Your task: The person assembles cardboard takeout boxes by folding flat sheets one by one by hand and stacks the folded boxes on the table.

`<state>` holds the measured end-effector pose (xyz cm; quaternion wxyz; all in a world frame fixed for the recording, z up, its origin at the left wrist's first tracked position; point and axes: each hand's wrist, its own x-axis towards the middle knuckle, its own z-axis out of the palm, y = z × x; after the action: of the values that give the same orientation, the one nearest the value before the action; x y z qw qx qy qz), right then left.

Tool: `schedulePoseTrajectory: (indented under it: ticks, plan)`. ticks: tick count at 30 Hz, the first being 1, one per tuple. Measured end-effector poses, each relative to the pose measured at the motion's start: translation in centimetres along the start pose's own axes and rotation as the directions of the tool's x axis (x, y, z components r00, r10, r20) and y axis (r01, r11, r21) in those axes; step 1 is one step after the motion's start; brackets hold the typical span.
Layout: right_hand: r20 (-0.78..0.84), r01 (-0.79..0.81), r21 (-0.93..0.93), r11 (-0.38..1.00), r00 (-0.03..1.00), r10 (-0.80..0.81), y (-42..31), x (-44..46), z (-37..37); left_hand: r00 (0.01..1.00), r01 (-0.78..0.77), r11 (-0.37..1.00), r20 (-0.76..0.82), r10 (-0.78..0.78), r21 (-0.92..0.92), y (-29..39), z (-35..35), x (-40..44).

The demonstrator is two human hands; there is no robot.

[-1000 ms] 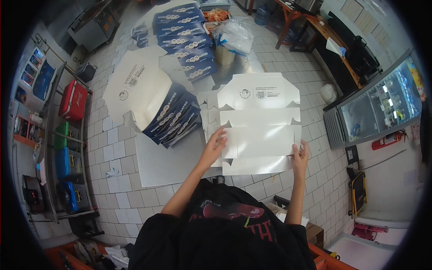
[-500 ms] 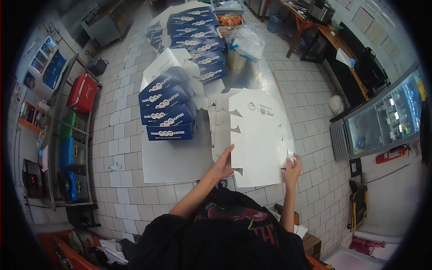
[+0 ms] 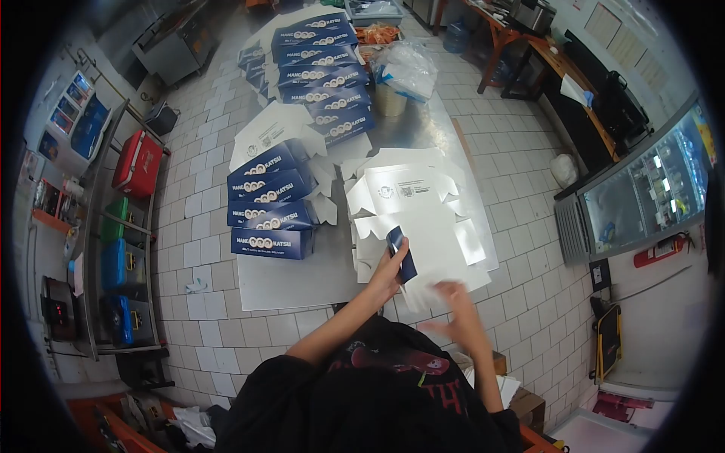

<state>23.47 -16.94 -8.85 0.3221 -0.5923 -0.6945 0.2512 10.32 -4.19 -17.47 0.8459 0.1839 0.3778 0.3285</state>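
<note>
A white cardboard box blank (image 3: 423, 219) with a printed logo and code lies on other flat blanks at the table's front right. Its left side is bent up, showing the blue outer face, and my left hand (image 3: 393, 270) grips that folded side. Beside the blank's near right corner, my right hand (image 3: 459, 313) is blurred by motion, its fingers apart and holding nothing. To the left stand several folded blue boxes (image 3: 272, 243) in an overlapping row, their white lids open toward the back.
More blue boxes (image 3: 325, 75) stand farther back on the metal table (image 3: 291, 291). A clear plastic bag (image 3: 408, 68) rests on a round container, near a tray of orange food (image 3: 377, 34). A glass-front fridge (image 3: 642, 177) is at the right.
The blank's left side has been folded up, exposing blue. My left hand has taken hold of this side. My right hand has let go of the right edge and moved nearer my body.
</note>
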Motion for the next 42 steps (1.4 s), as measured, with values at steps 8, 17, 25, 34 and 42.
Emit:
schedulePoseTrajectory:
  ticks: [8,17,25,34,42]
  plan:
    - [-0.259,0.16,-0.227,0.961,0.941,-0.218,-0.1,-0.1,2.6,0.992,-0.089,0.986,-0.099,0.076,-0.139,-0.6,1.7,-1.2]
    - [-0.395,-0.231,0.058,0.971,0.888,0.235,-0.1,0.7,2.6,0.773,-0.518,0.588,0.045,0.633,0.622,-2.9,3.5,-2.2]
    - [-0.284,-0.081,0.331,0.94,0.941,0.181,1.3,1.1,1.2,0.84,-0.531,0.461,0.369,0.398,0.711,0.1,4.4,-4.1]
    - [-0.054,-0.145,0.81,0.568,0.946,0.318,2.5,2.5,-1.3,0.749,-0.602,0.632,0.619,0.237,0.488,3.1,5.2,-4.9]
    - [-0.381,-0.079,0.692,0.717,0.803,0.457,0.5,4.0,-10.2,0.535,-0.808,-0.129,0.808,0.246,0.575,7.7,7.7,-8.3]
